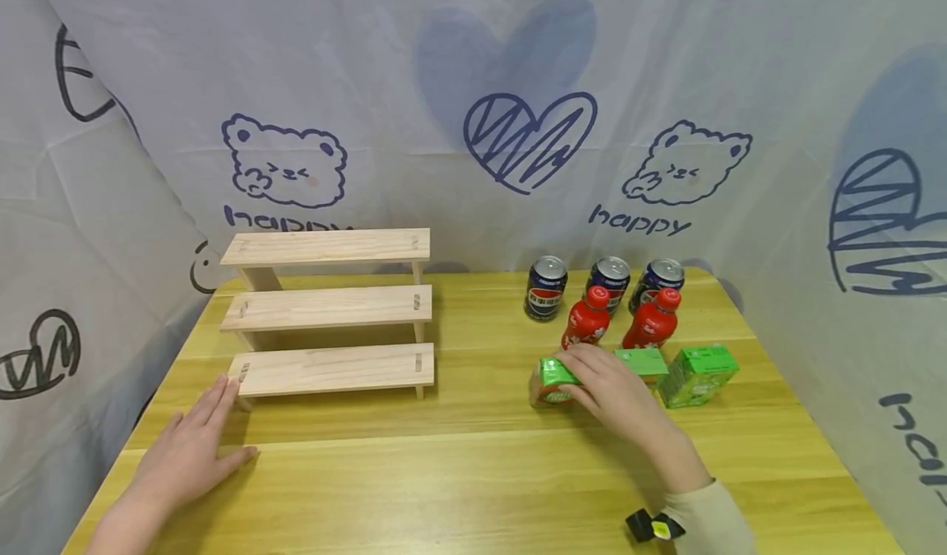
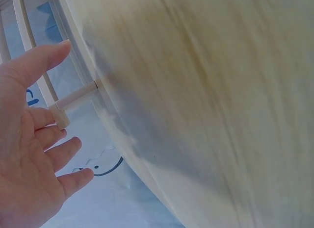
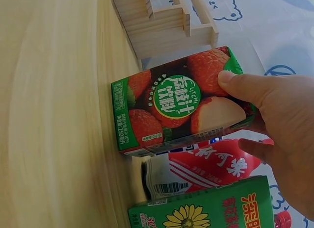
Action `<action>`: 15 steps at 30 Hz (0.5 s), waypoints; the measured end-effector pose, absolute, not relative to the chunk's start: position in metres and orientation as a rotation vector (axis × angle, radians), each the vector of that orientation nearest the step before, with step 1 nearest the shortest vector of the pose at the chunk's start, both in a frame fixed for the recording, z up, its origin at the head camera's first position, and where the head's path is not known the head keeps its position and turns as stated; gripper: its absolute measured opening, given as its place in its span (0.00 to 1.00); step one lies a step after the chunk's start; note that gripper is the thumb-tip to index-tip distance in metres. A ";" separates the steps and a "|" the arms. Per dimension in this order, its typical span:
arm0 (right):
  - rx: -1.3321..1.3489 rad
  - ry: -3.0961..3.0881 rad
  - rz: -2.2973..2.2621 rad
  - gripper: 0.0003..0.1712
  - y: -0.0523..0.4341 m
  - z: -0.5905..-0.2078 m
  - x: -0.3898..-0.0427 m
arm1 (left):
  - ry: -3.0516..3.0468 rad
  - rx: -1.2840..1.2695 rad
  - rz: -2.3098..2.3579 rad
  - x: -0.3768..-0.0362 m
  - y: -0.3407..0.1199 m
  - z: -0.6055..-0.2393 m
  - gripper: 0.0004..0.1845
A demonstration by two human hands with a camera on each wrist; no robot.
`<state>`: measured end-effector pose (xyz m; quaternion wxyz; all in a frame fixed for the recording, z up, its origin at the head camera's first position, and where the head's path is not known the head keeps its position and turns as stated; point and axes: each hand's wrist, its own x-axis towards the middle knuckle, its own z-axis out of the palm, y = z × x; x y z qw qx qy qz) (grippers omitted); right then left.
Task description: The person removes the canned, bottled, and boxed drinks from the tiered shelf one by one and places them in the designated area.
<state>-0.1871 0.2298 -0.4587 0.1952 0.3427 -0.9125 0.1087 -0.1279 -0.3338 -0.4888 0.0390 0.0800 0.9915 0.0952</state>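
Note:
In the head view my right hand [image 1: 617, 395] pinches a litchi juice carton [image 1: 551, 384] near its top. The right wrist view shows the thumb on the front of this red and green carton [image 3: 176, 103], the other fingers partly hidden behind it. My left hand [image 1: 185, 456] has its fingers stretched out, with the fingertips right at the front left corner of a three-tier wooden shelf [image 1: 333, 370]. In the left wrist view the left hand [image 2: 29, 154] holds nothing, its thumb spread away from the fingers.
Beside the held carton stand two green cartons [image 1: 699, 376]. Behind them are two red bottles [image 1: 653, 322], then three dark blue cans [image 1: 546, 290] in a back row. A white printed cloth [image 1: 385, 62] hangs behind the wooden table [image 1: 414, 473]. A black strap device [image 1: 654, 527] is by the right sleeve.

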 end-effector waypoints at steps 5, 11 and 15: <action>0.945 -2.614 0.282 0.28 0.232 -0.456 -0.187 | 3.043 0.244 0.301 -0.127 -0.334 -0.490 0.59; 0.971 -2.600 0.268 0.29 0.233 -0.454 -0.190 | 3.051 0.241 0.262 -0.129 -0.335 -0.491 0.60; 0.982 -2.571 0.244 0.28 0.232 -0.454 -0.191 | 3.053 0.238 0.268 -0.129 -0.336 -0.491 0.60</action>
